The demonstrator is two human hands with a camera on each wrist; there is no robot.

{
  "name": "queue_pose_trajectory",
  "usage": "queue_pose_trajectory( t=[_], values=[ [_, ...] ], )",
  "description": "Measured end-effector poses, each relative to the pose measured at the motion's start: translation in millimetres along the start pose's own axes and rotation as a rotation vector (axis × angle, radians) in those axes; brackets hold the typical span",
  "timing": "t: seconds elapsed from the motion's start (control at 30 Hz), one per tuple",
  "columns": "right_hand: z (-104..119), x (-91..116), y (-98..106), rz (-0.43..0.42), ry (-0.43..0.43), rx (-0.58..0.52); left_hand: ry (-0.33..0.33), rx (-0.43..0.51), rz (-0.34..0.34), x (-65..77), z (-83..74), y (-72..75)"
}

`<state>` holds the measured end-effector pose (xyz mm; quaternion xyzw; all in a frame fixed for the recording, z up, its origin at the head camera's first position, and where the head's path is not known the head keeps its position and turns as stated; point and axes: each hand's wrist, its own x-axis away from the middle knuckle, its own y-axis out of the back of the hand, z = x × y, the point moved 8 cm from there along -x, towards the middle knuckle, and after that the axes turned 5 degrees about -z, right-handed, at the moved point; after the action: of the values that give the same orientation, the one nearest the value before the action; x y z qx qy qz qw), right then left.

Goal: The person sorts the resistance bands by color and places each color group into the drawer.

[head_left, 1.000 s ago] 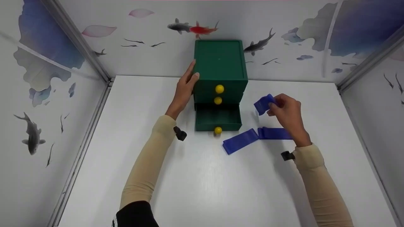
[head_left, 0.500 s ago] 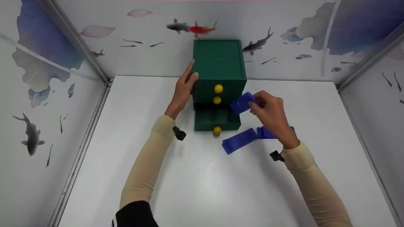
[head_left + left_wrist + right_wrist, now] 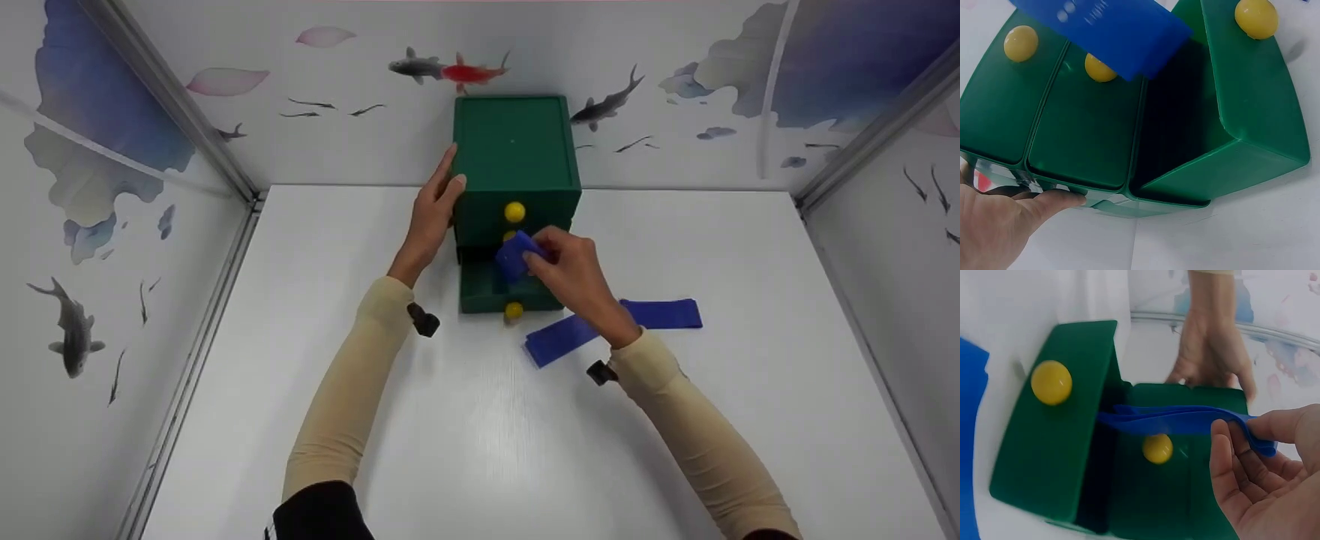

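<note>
A green drawer cabinet (image 3: 517,142) with yellow knobs stands against the back wall, its bottom drawer (image 3: 480,289) pulled out. My left hand (image 3: 431,217) rests on the cabinet's left side, fingers fairly straight and the thumb near the front edge. My right hand (image 3: 574,274) pinches a folded blue resistance band (image 3: 1123,34), printed "Light", between thumb and fingers. The band hangs over the open drawer, its free end right at the drawer opening in the right wrist view. The middle knob (image 3: 1157,449) is partly covered by the band.
Two more folded blue bands lie on the white table (image 3: 465,450) in front and to the right: an angled band (image 3: 559,341), partly under my right wrist, and a straight band (image 3: 664,314). White walls printed with fish enclose the table's back and sides.
My right hand has carried the blue resistance band leftward from beside the cabinet to over the open bottom drawer. My left hand has stayed on the cabinet's side.
</note>
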<state>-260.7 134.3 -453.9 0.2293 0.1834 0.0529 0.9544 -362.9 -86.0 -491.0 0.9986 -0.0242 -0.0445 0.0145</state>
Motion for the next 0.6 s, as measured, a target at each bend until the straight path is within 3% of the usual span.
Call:
queue_pose_trajectory(
  t=[0.3, 0.6],
  values=[
    [-15.7, 4.6, -36.4, 0.025, -0.088, -0.071, -0.006, 0.014, -0.004, 1.2, -2.1, -0.2],
    [-76.7, 3.1, -43.2, -0.037, -0.212, 0.154, -0.026, 0.002, -0.006, 0.9, -3.4, 0.1]
  ],
)
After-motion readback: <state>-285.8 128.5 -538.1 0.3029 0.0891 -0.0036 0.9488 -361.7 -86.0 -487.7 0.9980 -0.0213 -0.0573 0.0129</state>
